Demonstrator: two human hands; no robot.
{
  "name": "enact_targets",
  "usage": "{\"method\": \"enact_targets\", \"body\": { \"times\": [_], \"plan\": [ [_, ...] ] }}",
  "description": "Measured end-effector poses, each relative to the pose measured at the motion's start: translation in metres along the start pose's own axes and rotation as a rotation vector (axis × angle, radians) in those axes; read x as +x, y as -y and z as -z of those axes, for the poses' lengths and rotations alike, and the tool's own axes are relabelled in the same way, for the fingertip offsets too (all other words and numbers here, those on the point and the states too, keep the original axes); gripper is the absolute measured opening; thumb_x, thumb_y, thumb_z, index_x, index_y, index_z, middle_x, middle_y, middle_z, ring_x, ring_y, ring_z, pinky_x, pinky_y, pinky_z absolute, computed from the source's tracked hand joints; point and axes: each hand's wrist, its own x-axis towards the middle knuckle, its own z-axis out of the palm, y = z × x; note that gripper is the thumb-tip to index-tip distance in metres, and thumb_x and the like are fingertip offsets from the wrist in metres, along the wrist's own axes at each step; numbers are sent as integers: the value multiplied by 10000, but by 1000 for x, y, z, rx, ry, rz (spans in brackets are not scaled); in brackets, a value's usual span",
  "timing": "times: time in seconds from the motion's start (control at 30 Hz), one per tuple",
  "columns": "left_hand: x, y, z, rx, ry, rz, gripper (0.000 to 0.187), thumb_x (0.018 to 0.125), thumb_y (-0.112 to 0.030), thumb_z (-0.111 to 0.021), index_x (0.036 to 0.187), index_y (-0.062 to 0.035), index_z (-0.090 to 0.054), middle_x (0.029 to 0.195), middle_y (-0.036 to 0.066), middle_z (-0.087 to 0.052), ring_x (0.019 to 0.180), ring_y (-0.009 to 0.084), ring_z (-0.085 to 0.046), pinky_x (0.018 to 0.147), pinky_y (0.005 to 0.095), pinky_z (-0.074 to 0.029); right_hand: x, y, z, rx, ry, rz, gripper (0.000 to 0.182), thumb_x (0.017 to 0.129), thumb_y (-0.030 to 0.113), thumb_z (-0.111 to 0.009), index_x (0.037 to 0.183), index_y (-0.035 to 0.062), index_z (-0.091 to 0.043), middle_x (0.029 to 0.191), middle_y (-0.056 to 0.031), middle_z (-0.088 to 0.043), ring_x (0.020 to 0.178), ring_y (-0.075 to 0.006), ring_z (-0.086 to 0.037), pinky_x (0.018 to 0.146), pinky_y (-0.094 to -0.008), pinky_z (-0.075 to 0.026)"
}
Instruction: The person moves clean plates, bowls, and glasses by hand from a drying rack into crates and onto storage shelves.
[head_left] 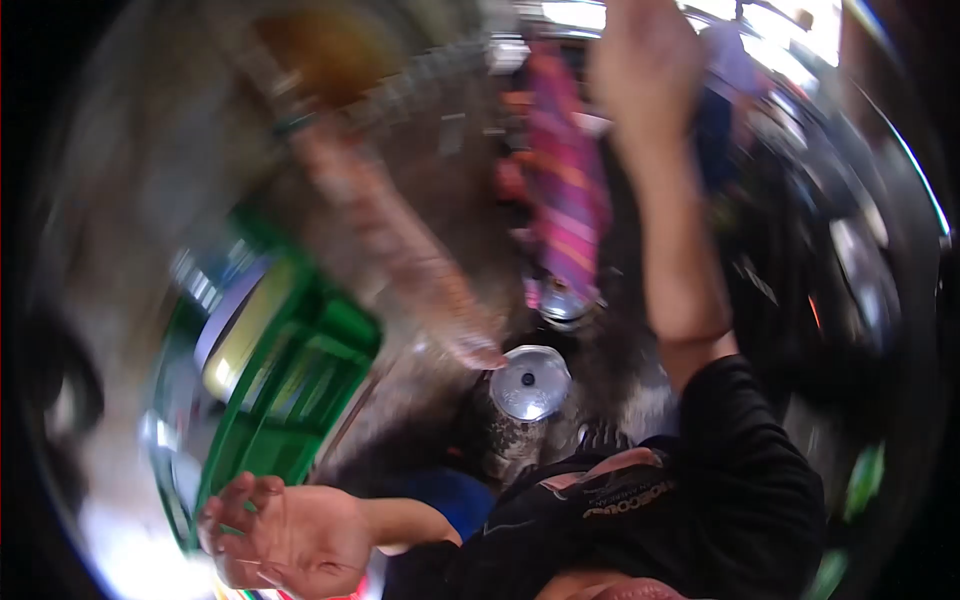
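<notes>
My left hand is at the lower left with its palm up and fingers apart, nothing in it. Close beside it stands a green plastic crate or rack, which has a pale yellow and lilac item at its side. My right arm stretches up past the middle, and my right hand is smeared by motion at the top edge; its fingers cannot be made out. Left of that arm hangs a striped pink and purple cloth.
A round metal lid with a dark knob tops a vessel near my body. Behind it is another shiny metal vessel. A long, blurred reddish-brown shape slants toward the lid. An orange-brown round thing lies at the upper left.
</notes>
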Motion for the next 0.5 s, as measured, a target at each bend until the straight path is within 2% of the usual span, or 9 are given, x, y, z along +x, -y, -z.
{"method": "enact_targets", "body": {
  "times": [0.03,0.07,0.1,0.2,0.23,0.27,0.43,0.47,0.5],
  "plan": [
    [-12,8,-1,-120,37,95,386,855,-216,-366,1120,44,-472,1164,302,-488,896,378,-601,723,374,-500,-42,18,30,-52,17,-3,121,824,107,-520,806,89,-639,772,-118,-620,728,-286,-580,605,-367,-441],
    [-24,13,-3,-245,76,189,384,861,-210,-365,1119,54,-470,1162,299,-493,884,367,-608,715,366,-502,-75,32,58,-122,42,130,160,764,-4,-509,812,79,-637,717,-108,-576,658,-301,-547,549,-380,-420],
    [-35,18,-9,-273,116,203,374,872,-191,-360,1115,73,-466,1164,287,-501,875,360,-614,701,345,-502,-119,53,96,-233,250,-67,166,804,-77,-449,765,-15,-598,809,-120,-631,744,-236,-604,660,-325,-486],
    [-62,0,-38,-490,148,401,340,884,-156,-351,1077,106,-452,1097,306,-508,817,329,-603,653,331,-515,-219,126,184,-338,294,-411,238,762,-94,-471,901,8,-634,852,-102,-618,754,-225,-584,678,-325,-485],
    [-56,-37,-71,-769,-65,470,346,949,-156,-394,830,106,-586,809,221,-607,688,285,-623,557,297,-559,-240,161,210,-340,256,-586,236,786,-83,-468,923,17,-632,867,-97,-615,759,-210,-589,685,-316,-491],
    [-55,-54,-75,-826,-95,606,375,935,-170,-405,765,92,-612,749,211,-622,681,272,-622,540,284,-546,-257,199,235,-432,284,-717,250,802,-79,-463,946,40,-629,880,-86,-610,767,-205,-601,691,-309,-500],
    [-65,-151,-97,-1225,24,796,389,933,-179,-405,743,86,-618,731,204,-625,681,271,-622,536,279,-542,-246,397,321,-923,221,-896,347,763,-125,-473,1011,70,-619,930,-84,-598,799,-229,-623,717,-340,-521],
    [-66,-175,-99,-1308,44,821,392,932,-181,-404,739,84,-619,728,203,-625,681,271,-622,535,278,-541,-247,428,338,-1060,189,-692,348,747,-125,-484,1016,52,-617,947,-96,-598,805,-248,-622,712,-330,-517],
    [-64,-201,-97,-1385,63,837,395,932,-182,-404,734,83,-620,724,202,-626,681,271,-622,534,277,-541,-237,470,346,-1159,109,-734,306,741,-92,-517,990,56,-619,928,-90,-602,821,-267,-617,708,-357,-504]
  ]
}}
